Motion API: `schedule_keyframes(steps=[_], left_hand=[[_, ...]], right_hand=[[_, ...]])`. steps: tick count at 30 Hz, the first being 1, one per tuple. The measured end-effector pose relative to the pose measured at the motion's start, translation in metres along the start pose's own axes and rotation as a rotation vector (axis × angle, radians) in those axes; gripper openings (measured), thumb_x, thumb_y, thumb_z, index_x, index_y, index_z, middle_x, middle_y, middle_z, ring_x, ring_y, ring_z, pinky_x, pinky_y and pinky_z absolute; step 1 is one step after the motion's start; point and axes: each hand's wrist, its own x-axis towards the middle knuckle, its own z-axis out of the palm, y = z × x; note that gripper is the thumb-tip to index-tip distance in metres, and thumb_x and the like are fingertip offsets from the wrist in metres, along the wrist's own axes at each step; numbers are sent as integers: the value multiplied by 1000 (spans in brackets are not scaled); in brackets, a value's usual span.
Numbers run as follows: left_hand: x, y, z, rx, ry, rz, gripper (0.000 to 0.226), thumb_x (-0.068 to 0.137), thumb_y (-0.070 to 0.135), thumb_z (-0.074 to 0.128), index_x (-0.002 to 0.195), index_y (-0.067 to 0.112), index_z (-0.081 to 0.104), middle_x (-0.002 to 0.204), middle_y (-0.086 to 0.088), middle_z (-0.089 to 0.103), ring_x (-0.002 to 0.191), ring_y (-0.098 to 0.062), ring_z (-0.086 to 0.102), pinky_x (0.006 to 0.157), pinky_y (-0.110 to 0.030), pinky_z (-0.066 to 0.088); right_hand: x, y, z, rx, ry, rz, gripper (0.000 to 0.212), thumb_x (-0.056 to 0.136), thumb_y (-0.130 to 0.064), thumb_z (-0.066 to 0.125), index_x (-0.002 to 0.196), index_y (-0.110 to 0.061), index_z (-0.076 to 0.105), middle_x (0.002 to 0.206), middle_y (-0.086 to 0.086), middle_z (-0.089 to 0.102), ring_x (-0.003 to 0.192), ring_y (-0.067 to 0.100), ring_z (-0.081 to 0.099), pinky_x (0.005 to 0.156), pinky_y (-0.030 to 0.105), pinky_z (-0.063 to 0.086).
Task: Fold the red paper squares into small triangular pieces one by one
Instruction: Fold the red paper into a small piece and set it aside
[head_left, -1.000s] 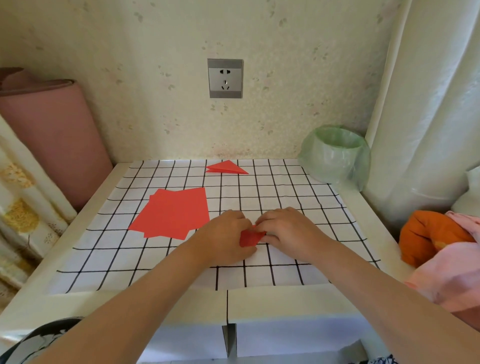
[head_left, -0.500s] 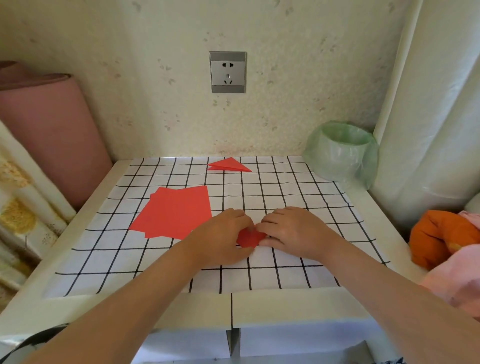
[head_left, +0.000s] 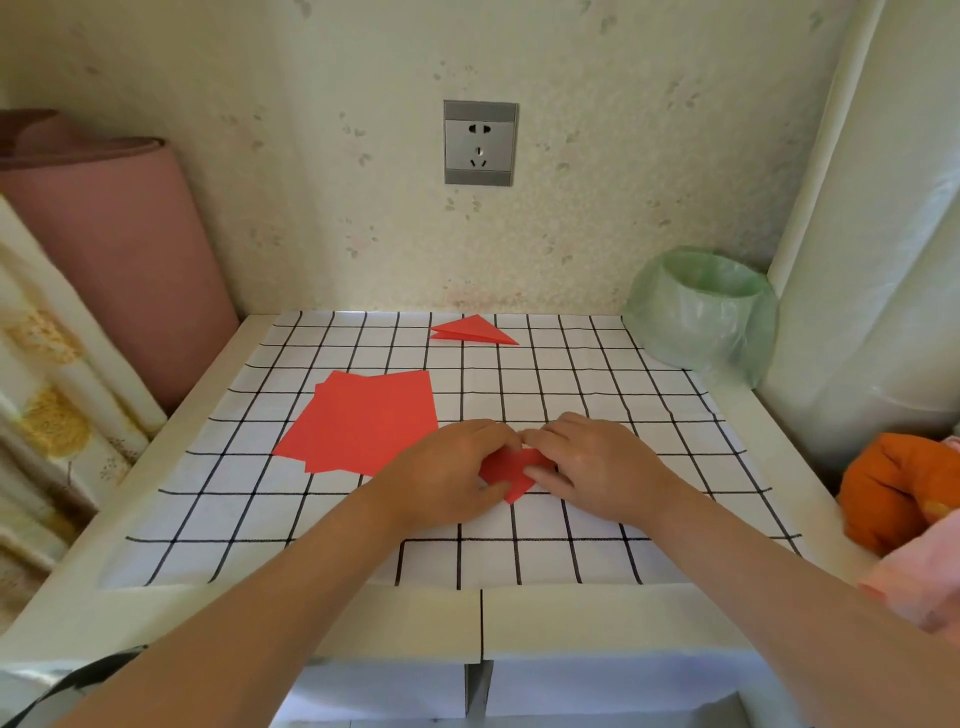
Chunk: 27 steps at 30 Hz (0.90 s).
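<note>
A small folded red paper piece (head_left: 509, 472) lies on the checked mat (head_left: 597, 395) between my two hands. My left hand (head_left: 447, 475) presses on its left side and my right hand (head_left: 592, 462) pinches its right side, fingertips nearly touching above it. Much of the piece is hidden under my fingers. A loose stack of flat red paper squares (head_left: 363, 423) lies just left of my left hand. One finished red triangle (head_left: 470, 331) rests at the far edge of the mat.
A bin lined with a green bag (head_left: 701, 312) stands at the back right corner. A pink roll (head_left: 104, 244) leans at the left. Orange and pink cloth (head_left: 904, 499) lies beyond the table's right edge. A wall socket (head_left: 479, 143) is straight ahead.
My hands stay on the red piece; more of its lower point now shows between them. The camera has tilted slightly.
</note>
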Motion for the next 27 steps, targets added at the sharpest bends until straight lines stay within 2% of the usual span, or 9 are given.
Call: schedule_keyframes(steps=[4, 7, 11, 13, 15, 19, 21, 24, 27], left_hand=[[2, -11, 1, -14, -37, -47, 47, 83, 34, 70, 126, 24, 55, 114, 8, 58, 103, -8, 52, 90, -28, 47], [5, -15, -2, 18, -83, -72, 54, 83, 44, 70, 130, 26, 50, 114, 10, 55, 106, -9, 46, 92, -29, 43], [9, -12, -2, 161, -84, -45, 58, 80, 54, 68, 130, 29, 51, 111, 11, 57, 102, -9, 46, 90, -27, 37], [10, -10, -1, 166, -80, -74, 52, 81, 53, 66, 126, 30, 55, 106, 12, 55, 97, -8, 42, 85, -27, 33], [11, -8, -2, 136, -81, -115, 34, 83, 48, 66, 113, 33, 63, 99, 13, 54, 93, -8, 41, 80, -27, 32], [11, -4, -10, -61, -113, -232, 6, 85, 37, 70, 86, 37, 64, 97, 12, 54, 95, -7, 45, 75, -22, 35], [12, -2, -16, -189, -129, -314, 8, 87, 32, 69, 82, 34, 63, 93, 12, 59, 90, -7, 53, 72, -20, 39], [13, 1, -27, -519, -85, -495, 2, 90, 24, 67, 88, 23, 66, 79, 10, 62, 69, -5, 58, 66, -19, 46], [12, 3, -39, -773, -67, -628, 9, 94, 19, 62, 102, 17, 65, 78, 1, 62, 59, -7, 55, 58, -19, 47]], right_hand=[[8, -9, -12, 350, -156, 383, 51, 85, -40, 71, 133, -30, 56, 99, -19, 62, 91, 3, 49, 78, 23, 42], [14, -12, -18, 538, -281, 601, 51, 77, -33, 82, 124, -28, 62, 95, -16, 60, 84, -1, 53, 72, 17, 39], [19, -11, -23, 664, -417, 707, 39, 73, -25, 85, 109, -27, 70, 87, -13, 61, 75, 1, 57, 66, 17, 41], [21, -12, -26, 714, -423, 723, 28, 74, -19, 84, 98, -26, 73, 82, -10, 64, 72, 4, 59, 68, 22, 48], [23, -13, -30, 749, -414, 737, 17, 75, -16, 83, 87, -26, 74, 77, -6, 65, 68, 7, 59, 67, 26, 50], [23, -16, -39, 744, -373, 716, 11, 80, -18, 77, 82, -27, 73, 76, -9, 65, 66, 4, 58, 62, 19, 47], [22, -18, -45, 698, -325, 667, 19, 82, -16, 72, 94, -30, 69, 90, -14, 61, 77, 3, 58, 67, 18, 45], [16, -19, -55, 672, -237, 468, 47, 80, -7, 66, 117, -34, 59, 118, -16, 53, 110, -2, 51, 88, 11, 37], [11, -16, -53, 562, -153, 272, 62, 76, 2, 67, 124, -35, 58, 123, -16, 53, 118, 1, 50, 98, 11, 36]])
